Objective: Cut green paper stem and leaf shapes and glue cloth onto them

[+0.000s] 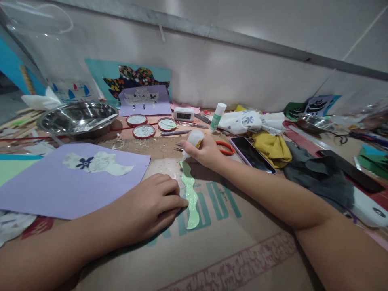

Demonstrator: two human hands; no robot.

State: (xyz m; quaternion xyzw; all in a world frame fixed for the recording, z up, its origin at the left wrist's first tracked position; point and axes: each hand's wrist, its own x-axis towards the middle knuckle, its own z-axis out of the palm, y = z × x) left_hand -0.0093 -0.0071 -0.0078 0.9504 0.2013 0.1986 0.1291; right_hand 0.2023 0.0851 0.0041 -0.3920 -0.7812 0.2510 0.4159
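A wavy light green paper strip (190,194) lies upright in view on the brown cardboard (242,250), with a wet shine on it. My right hand (207,151) grips a small white bottle (195,138), its tip down at the strip's far end. Thin metal points, perhaps tweezers, stick out beside the bottle. My left hand (160,202) rests on the cardboard with fingers bent together, and a fingertip touches the strip's left edge. Whether anything is under those fingers is hidden. Left of it lies purple paper (100,198) bearing a white fabric shape (106,162) with a dark flower.
Behind stand a steel bowl (77,119), red-rimmed dishes (144,131), a small clock (184,114) and a glue stick (217,117). Orange-handled scissors (226,148), a phone (252,154), yellow cloth (272,149) and dark cloth (318,173) lie at the right.
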